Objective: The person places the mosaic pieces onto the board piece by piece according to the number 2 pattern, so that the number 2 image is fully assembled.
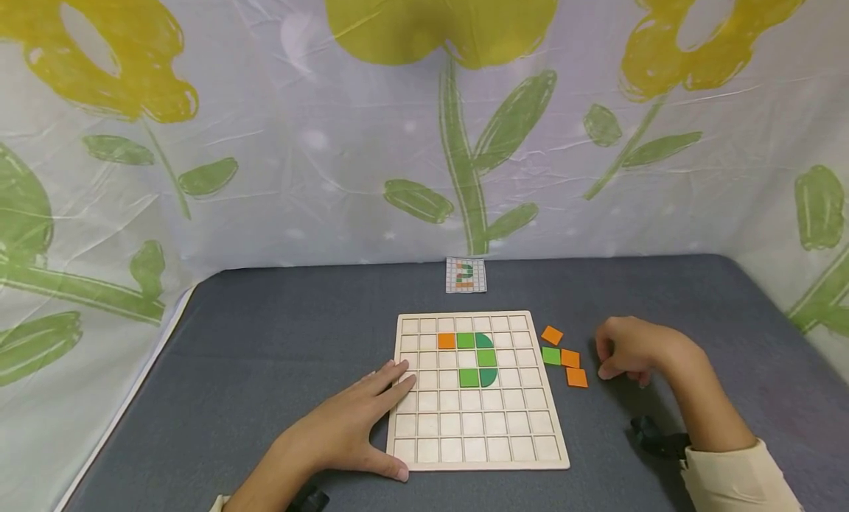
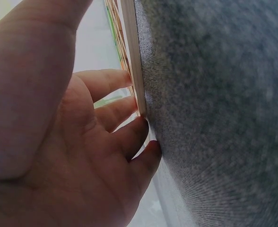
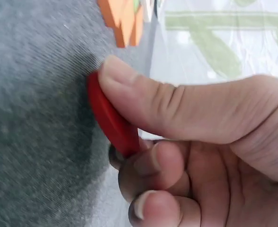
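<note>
My left hand (image 1: 351, 423) rests on the left edge of a pale wooden grid board (image 1: 451, 457), fingers spread over its border, thumb at the near corner. In the left wrist view its fingertips touch the board's side (image 2: 132, 52) and the cloth. On the board sit an orange square (image 1: 446, 340), several green squares (image 1: 487, 358) and two dark green quarter-round pieces (image 1: 488, 378). My right hand (image 1: 640, 350) is just above the table, right of the loose tiles. It pinches a flat red piece with a curved edge (image 3: 108, 113) between thumb and fingers; the head view hides this piece.
Beside the board's right edge lie loose orange tiles (image 1: 577, 378) and one green tile (image 1: 551, 356). A small pattern card (image 1: 466, 275) stands or lies behind the board. Grey cloth covers the table (image 1: 298, 313); a flower-printed curtain (image 1: 298, 166) hangs behind it.
</note>
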`<act>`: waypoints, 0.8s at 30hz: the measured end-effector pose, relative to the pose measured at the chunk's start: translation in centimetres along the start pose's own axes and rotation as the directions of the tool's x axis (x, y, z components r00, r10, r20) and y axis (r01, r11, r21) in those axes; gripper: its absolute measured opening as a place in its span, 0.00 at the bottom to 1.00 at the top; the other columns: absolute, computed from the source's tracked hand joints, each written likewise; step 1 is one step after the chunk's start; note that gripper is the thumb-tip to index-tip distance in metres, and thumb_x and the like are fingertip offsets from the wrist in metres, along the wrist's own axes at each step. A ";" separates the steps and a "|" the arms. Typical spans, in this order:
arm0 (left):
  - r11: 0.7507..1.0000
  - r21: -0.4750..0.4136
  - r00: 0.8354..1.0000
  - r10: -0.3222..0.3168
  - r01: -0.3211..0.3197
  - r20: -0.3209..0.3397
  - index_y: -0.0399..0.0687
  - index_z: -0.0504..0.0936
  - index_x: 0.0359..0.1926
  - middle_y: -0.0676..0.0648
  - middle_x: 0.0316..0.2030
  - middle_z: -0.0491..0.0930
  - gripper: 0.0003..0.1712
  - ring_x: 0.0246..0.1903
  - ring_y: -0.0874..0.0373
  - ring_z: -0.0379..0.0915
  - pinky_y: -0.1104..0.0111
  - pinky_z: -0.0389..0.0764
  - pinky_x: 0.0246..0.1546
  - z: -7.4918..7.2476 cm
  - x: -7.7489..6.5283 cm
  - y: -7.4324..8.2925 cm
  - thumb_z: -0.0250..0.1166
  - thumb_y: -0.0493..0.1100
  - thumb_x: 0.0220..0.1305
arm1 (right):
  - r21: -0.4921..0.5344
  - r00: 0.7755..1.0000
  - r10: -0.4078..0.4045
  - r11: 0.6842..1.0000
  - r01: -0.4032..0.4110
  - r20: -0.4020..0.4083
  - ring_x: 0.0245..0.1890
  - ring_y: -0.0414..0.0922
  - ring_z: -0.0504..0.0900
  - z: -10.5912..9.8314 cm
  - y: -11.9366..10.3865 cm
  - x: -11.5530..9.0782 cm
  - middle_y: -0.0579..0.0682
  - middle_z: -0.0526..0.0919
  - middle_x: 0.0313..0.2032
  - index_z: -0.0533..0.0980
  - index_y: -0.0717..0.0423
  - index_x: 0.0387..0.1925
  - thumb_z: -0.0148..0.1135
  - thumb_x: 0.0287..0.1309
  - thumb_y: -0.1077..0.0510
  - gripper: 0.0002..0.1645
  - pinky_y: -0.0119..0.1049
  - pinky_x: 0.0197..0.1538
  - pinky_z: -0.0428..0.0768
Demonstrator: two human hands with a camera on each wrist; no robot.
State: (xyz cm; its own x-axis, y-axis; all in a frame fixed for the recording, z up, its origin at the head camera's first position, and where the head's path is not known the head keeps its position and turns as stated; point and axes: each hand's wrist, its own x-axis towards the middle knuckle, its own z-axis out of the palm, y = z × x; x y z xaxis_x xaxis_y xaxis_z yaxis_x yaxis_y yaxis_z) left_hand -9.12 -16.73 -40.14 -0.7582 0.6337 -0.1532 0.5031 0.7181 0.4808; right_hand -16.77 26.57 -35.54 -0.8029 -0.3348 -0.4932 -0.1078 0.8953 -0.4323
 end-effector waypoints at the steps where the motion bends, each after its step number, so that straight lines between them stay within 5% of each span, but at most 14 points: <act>1: 1.000 -0.003 1.000 -0.001 0.001 0.001 0.53 0.59 0.78 0.49 0.78 0.49 0.66 0.76 0.52 0.41 0.47 0.59 0.69 0.0 0.0 0.0 0.69 0.79 0.44 | 0.012 1.000 -0.004 1.000 0.004 0.008 0.18 0.46 0.74 0.0 0.1 0.0 0.51 0.75 0.23 0.76 0.55 0.26 0.72 0.56 0.65 0.10 0.39 0.22 0.79; 12: 1.000 0.004 1.000 -0.005 0.005 -0.001 0.52 0.59 0.78 0.49 0.78 0.49 0.66 0.76 0.51 0.42 0.46 0.62 0.68 -0.1 -0.1 0.2 0.70 0.79 0.44 | 0.122 0.985 -0.174 0.977 0.173 -0.002 0.21 0.45 0.73 -0.3 0.6 0.5 0.48 0.77 0.23 0.79 0.57 0.30 0.63 0.57 0.71 0.07 0.40 0.26 0.75; 17: 1.000 0.000 1.000 0.002 -0.002 -0.005 0.52 0.59 0.78 0.49 0.78 0.50 0.66 0.76 0.51 0.43 0.46 0.62 0.68 -0.1 -0.1 0.2 0.70 0.78 0.44 | 0.219 0.981 -0.194 0.956 0.193 -0.014 0.25 0.48 0.77 -0.2 0.7 1.0 0.49 0.78 0.26 0.81 0.59 0.42 0.59 0.55 0.74 0.15 0.43 0.31 0.80; 24: 1.000 -0.013 1.000 0.005 -0.005 -0.001 0.52 0.59 0.78 0.49 0.78 0.49 0.66 0.76 0.52 0.42 0.47 0.60 0.69 -0.2 -0.1 0.2 0.70 0.78 0.45 | 0.205 0.978 -0.190 0.957 0.204 -0.084 0.30 0.46 0.79 -0.5 0.9 1.2 0.49 0.84 0.31 0.84 0.61 0.37 0.64 0.57 0.72 0.09 0.41 0.33 0.81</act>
State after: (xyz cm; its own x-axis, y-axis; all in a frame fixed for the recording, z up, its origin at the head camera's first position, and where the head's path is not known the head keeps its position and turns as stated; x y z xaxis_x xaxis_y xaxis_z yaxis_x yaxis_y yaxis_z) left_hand -9.04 -16.70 -39.91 -0.7561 0.6370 -0.1501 0.5013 0.7111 0.4930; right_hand -18.11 27.15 -36.18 -0.8141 -0.4733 -0.3366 -0.1469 0.7286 -0.6690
